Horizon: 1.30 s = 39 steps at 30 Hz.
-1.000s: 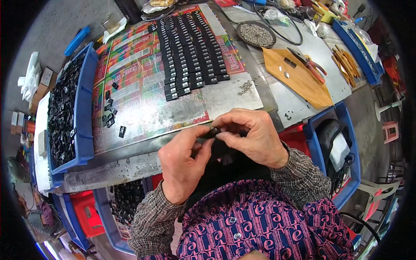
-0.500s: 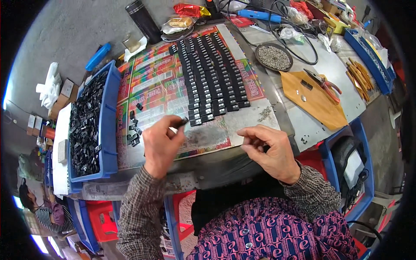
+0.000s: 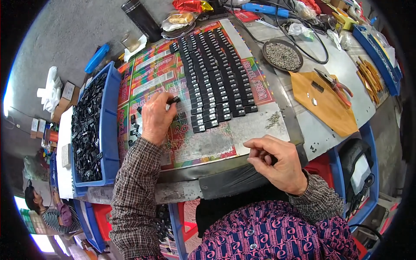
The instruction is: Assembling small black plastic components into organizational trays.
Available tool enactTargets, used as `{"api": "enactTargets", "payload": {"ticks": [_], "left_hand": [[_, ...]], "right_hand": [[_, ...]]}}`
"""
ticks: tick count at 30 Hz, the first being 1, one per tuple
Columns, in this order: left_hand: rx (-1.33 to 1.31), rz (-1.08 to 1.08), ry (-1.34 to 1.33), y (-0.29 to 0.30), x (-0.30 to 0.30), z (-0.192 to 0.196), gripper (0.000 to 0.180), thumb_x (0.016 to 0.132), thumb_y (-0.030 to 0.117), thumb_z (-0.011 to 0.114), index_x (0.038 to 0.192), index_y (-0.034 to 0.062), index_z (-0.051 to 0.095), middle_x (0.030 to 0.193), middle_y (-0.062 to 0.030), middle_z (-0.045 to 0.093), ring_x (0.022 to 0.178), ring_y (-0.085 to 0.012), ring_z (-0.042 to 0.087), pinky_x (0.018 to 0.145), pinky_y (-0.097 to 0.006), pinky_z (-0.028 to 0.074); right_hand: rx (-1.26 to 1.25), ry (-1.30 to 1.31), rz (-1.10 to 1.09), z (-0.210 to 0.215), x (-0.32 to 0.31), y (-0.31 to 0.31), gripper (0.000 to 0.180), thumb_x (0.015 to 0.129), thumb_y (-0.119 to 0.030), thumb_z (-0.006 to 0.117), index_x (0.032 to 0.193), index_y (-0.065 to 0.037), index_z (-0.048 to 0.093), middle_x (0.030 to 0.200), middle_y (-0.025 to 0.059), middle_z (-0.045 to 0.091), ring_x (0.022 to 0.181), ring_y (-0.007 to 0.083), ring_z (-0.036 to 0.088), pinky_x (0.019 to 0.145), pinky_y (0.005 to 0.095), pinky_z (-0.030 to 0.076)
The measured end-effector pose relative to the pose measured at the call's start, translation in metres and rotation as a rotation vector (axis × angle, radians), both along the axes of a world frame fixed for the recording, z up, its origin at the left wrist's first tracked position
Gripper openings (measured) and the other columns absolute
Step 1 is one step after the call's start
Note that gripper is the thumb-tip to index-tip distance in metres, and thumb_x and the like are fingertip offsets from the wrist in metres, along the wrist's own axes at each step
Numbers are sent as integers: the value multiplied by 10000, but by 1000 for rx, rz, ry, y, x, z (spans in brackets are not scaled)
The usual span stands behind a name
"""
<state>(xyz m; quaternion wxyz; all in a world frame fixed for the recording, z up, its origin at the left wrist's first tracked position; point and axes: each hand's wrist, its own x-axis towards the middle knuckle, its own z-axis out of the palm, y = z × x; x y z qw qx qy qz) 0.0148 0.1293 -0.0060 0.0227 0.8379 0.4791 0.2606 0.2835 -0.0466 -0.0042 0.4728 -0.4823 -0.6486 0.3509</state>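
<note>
My left hand (image 3: 155, 118) is closed in a pinch on a small black plastic part (image 3: 174, 100), just left of the rows of like parts. Those black parts (image 3: 213, 86) lie side by side in several long columns, each with a small silvery piece showing. Beneath my left hand's outer side are a few loose black parts (image 3: 133, 131). My right hand (image 3: 279, 164) hovers over the table's front edge with its fingers curled; whatever they may hold is hidden. A small heap of silvery metal bits (image 3: 273, 120) lies beyond it.
A blue bin (image 3: 111, 130) heaped with black parts stands at the left. To the right are a dark round dish (image 3: 264, 55) of metal bits, a brown paper sheet (image 3: 323, 113) and red-handled pliers (image 3: 342, 93). A dark cylindrical flask (image 3: 141, 19) lies at the back. Another person (image 3: 52, 212) sits far left.
My left hand has moved a little away and left from the front of the columns, still pinching a black part. My right hand has shifted slightly nearer to me, fingers still curled.
</note>
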Motion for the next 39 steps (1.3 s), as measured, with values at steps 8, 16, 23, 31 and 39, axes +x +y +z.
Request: {"api": "enactTargets", "payload": {"ticks": [8, 16, 23, 31, 39], "left_hand": [[-74, -7, -46, 26, 5, 7, 158, 742, 71, 692, 880, 4, 658, 829, -148, 640, 781, -318, 628, 706, -389, 483], [-77, 18, -55, 92, 19, 3, 174, 754, 112, 679, 895, 16, 716, 835, -170, 681, 805, -316, 649, 747, -393, 493], [-10, 158, -33, 140, 25, -3, 169, 767, 117, 682, 915, 49, 726, 858, -185, 686, 830, -336, 659, 763, -410, 506], [57, 208, -7, 178, 34, -12, 150, 764, 129, 683, 900, 84, 725, 889, -185, 682, 865, -350, 651, 776, -437, 505], [179, 222, 36, 178, 23, -13, 196, 754, 117, 664, 941, 88, 716, 896, -171, 690, 843, -334, 660, 770, -419, 506]], "right_hand": [[81, -35, -10, -2, 0, 0, 312, 735, 59, 699, 1040, 4, 662, 777, 35, 625, 559, 50, 485, 497, 195, 386], [52, -58, 43, 5, 5, 0, 298, 734, 55, 708, 1019, 25, 626, 787, 115, 608, 661, 210, 633, 576, 298, 505], [50, -50, 78, 5, 5, 5, 326, 705, 50, 729, 1011, 12, 622, 781, 110, 604, 656, 223, 630, 573, 309, 500], [65, -44, 70, 3, 7, 4, 301, 709, 57, 723, 1001, 28, 655, 788, 116, 638, 680, 191, 646, 589, 280, 511], [65, -36, 79, 3, 6, 3, 330, 693, 55, 730, 1005, 8, 632, 793, 114, 617, 658, 227, 634, 572, 316, 506]]}}
